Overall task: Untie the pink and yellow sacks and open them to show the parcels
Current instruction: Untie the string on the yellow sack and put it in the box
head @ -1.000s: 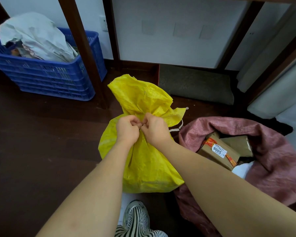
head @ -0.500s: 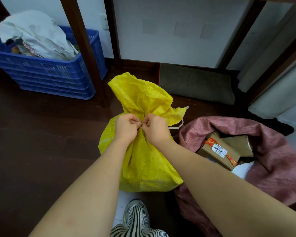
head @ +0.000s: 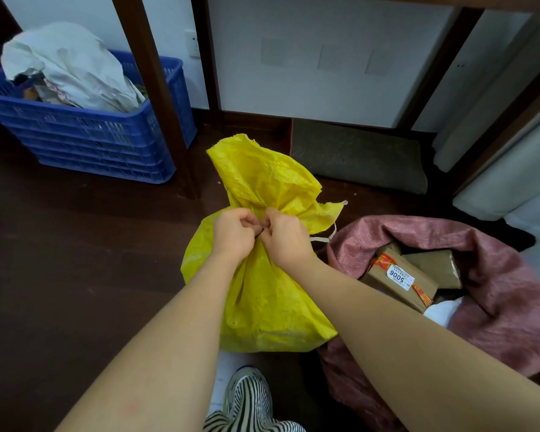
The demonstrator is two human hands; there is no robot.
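Yellow woven plastic fills the middle of the head view: the yellow sack (head: 272, 294) stands on the dark wooden floor (head: 75, 260), its neck bunched and its loose top flaring up above the tie. Both hands meet at that neck. The left hand (head: 233, 233) and the right hand (head: 286, 236) are each curled closed, fingertips pinched on a thin dark tie (head: 260, 231) that shows only as a short sliver between them. Compared with a second ago the hands sit in nearly the same spot at the neck, knuckles almost touching; the sack's top leans much as it did, and the neck is still gathered. A pale string (head: 326, 236) trails from the sack's right side, as before.

Just to the right, touching the yellow sack's base, the pink sack (head: 496, 294) lies already open, its mouth rolled back around brown parcels (head: 427, 269); the nearest carries a white label (head: 399, 277) reading 5006 and a strip of red tape. It has not shifted.

How the tie is knotted cannot be made out, since the fingers cover it, and whether it has loosened at all I cannot tell. The right forearm crosses the pink sack's near rim and hides part of the parcels. A striped shoe (head: 250, 397) is cut off at the bottom edge. At far left a blue crate (head: 100, 138) holds crumpled pale sacking (head: 69, 67), whatever lies under it being hidden.
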